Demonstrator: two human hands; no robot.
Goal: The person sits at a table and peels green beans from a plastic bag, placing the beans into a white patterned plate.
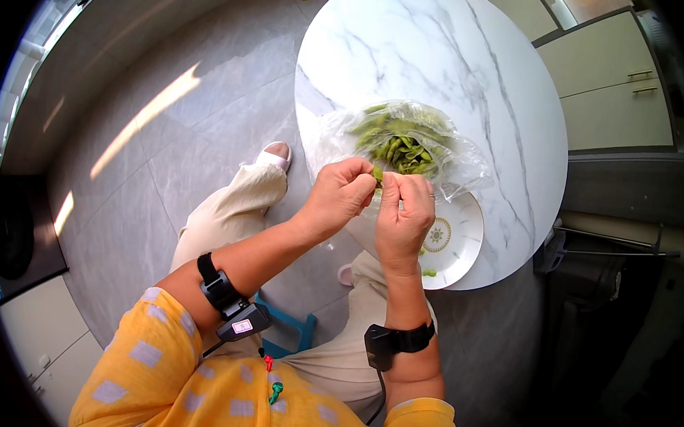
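Pinched between both hands is a green edamame pod point(378, 173), mostly covered by the fingers. My left hand point(343, 191) grips one end with thumb and curled forefinger. From the other side my right hand point(405, 217) takes hold with its thumb and fingertips. Just beyond the hands lies a clear plastic bag point(467, 156), its mouth spread wide around a heap of edamame pods point(406, 153). A white plate point(462, 243) with a gold sun emblem sits under and beside my right hand. A few shelled beans point(429, 272) rest on it near the rim.
The round marble-patterned table point(403, 48) carries the bag and plate. A blue stool point(289, 327) is beneath me, and my slippered foot point(275, 155) is on the tiled floor left of the table. Drawer cabinets point(615, 83) stand at the right. Strapped devices point(243, 321) with cables sit on both forearms.
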